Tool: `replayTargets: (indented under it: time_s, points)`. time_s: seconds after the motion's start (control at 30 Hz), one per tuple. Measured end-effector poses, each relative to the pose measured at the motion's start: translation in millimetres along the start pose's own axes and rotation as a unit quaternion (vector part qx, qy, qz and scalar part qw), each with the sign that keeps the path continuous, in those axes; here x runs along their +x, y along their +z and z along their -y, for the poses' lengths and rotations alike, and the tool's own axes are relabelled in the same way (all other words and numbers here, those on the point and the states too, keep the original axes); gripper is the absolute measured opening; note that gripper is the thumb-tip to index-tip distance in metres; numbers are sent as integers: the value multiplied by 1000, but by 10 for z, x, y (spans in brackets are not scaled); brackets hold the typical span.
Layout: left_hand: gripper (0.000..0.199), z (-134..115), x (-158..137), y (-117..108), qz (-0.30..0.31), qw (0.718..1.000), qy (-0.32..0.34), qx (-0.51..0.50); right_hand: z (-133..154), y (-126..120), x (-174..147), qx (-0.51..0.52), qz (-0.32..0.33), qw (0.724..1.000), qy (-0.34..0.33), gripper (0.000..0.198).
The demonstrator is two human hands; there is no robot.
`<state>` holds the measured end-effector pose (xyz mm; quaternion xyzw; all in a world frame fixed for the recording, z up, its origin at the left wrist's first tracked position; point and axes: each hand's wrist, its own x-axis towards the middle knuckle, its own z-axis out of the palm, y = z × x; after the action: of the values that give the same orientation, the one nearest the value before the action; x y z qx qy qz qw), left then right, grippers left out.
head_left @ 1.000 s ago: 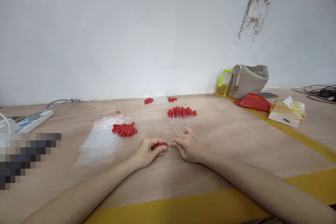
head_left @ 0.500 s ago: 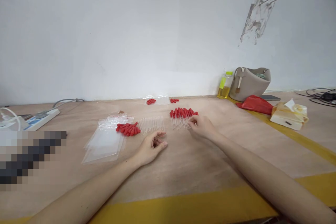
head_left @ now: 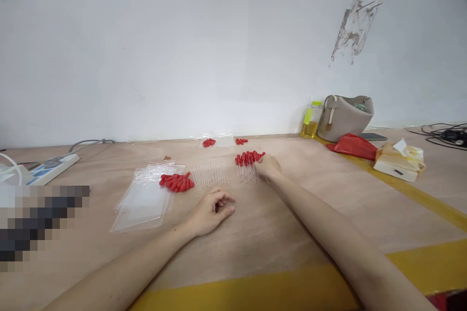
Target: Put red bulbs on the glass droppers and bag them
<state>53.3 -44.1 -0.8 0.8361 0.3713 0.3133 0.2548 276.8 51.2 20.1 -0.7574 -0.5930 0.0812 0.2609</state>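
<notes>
Red-bulbed droppers (head_left: 249, 158) lie flat in a close row on the worktop (head_left: 255, 252), right of centre, between the person and the wall. Bulb ends point away, towards the wall; thin clear stems point back towards the person. Long axes run near to far, roughly side by side, the stems fanning slightly. Right hand (head_left: 269, 166) is at the right end of the row, fingers bent down over the last bulbs and stems; cannot tell whether it grips one, the fingertips being hidden. Left hand (head_left: 206, 214) rests on the worktop nearer the person, holding nothing, fingers loosely curled, thumb apart. Just beyond it, clear tubes (head_left: 210, 175) form a second row, long axes also near to far. Loose red bulbs (head_left: 177, 182) sit in a heap just left of the tubes, partly over clear plastic bags (head_left: 144, 199). Against one second ago: both hands then met in front of the rows, one dropper between them lying crosswise, bulb in the left, stem towards the right. Now the hands are apart, the left emptied, the right moved forward to the row. Compared with half a second ago, the right hand covers more of the row's right-end bulbs.
</notes>
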Motion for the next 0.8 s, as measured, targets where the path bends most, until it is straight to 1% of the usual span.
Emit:
replayTargets:
  time_s: [0.13, 0.33, 0.4, 0.47, 0.5, 0.57, 0.6, 0.63, 0.7, 0.8]
  points:
    - [16, 0, 2, -12, 6, 1000, -1, 7, 30, 17, 5, -16, -7, 1000, -6, 14]
    - [15, -38, -14, 24, 2, 1000, -1, 20, 1, -31, -46, -19, -3, 1000, -6, 23]
    - [13, -56, -11, -21, -37, 997, 8, 66, 33, -71, -115, -16, -21, 1000, -13, 21]
    - [13, -35, 8, -146, -113, 982, 20, 148, 113, -96, -214, -11, -44, 998, -41, 21]
    - [13, -3, 23, -238, -156, 968, 19, 196, 170, -96, -268, -11, -49, 997, -63, 21]
    - [18, 102, 59, -457, -220, 934, -7, 282, 307, -60, -368, -21, -28, 993, -112, 21]
    - [21, 171, 75, -566, -240, 915, -36, 324, 380, -24, -407, -34, -7, 991, -130, 21]
    - [25, 246, 88, -666, -246, 899, -74, 355, 453, 19, -434, -50, 15, 989, -141, 22]
    - [33, 395, 99, -811, -230, 881, -150, 387, 587, 117, -453, -78, 47, 985, -144, 24]
    - [45, 574, 84, -872, -171, 878, -239, 377, 743, 236, -415, -96, 62, 986, -122, 28]
